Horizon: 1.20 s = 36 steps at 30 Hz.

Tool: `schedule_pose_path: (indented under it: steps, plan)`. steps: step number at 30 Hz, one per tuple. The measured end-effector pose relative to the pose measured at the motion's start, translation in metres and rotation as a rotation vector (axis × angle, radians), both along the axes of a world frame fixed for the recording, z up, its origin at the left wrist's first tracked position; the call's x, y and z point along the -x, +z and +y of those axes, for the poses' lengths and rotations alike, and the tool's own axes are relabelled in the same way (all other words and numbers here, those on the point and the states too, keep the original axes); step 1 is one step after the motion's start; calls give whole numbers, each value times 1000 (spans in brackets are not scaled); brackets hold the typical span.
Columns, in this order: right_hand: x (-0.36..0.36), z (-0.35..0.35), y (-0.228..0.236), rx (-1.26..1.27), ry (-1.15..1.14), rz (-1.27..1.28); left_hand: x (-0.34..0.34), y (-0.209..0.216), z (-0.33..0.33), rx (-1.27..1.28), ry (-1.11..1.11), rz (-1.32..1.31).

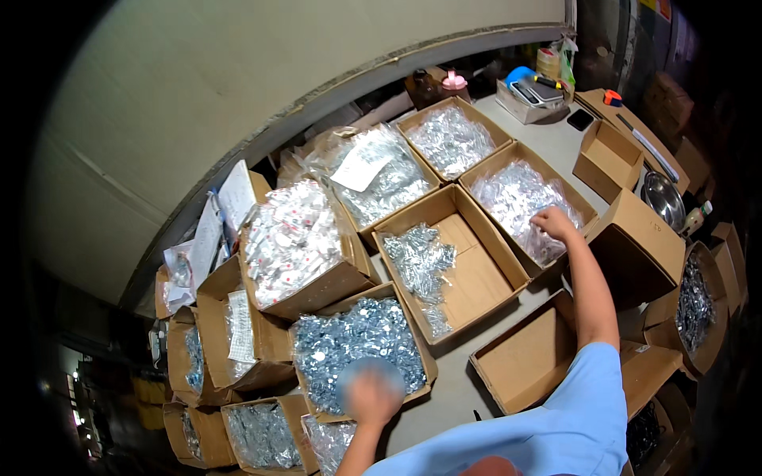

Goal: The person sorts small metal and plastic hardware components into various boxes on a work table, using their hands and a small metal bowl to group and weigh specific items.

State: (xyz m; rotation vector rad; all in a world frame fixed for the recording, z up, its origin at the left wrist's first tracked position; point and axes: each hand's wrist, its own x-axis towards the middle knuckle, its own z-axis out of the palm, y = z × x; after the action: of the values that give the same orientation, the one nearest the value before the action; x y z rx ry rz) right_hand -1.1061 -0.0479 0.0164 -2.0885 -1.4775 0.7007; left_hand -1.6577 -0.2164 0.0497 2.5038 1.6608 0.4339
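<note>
My left hand (373, 395) is over the near edge of a cardboard box (431, 373) filled with small shiny metal parts (349, 337). A blurred patch covers its fingers, so their grip is hidden. Further off to the right, my right hand (556, 224) is at a box of clear plastic packets (516, 194). Its fingers are drawn together at the packets; what they hold, if anything, I cannot make out. Between the two hands lies an open box (488, 278) with a heap of small metal pieces (421, 262) along its left side.
White packets (294, 238) fill a box at the left. Bagged parts (381, 186) under a paper sheet sit behind. An open carton (528, 357) is by my right forearm. Far right are a small scale (540, 91), a phone (580, 119) and a metal bowl (663, 198).
</note>
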Motion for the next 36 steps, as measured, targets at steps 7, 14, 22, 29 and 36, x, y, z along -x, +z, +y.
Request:
schedule_pose_path:
  steps: [7,14,22,29,36]
  plan:
    - [-5,20,32,-141,-134,949,-7,3,13,65,15,29]
    - [26,143,55,-227,-191,1207,-6,8,25,111,23,108]
    - [110,302,-1,166,146,-596,20,-10,19,757,45,345]
    - [117,303,-31,275,208,-632,37,-62,-6,-157,-276,53]
    - [88,306,-19,-386,-66,-140,41,-64,-23,102,-136,110]
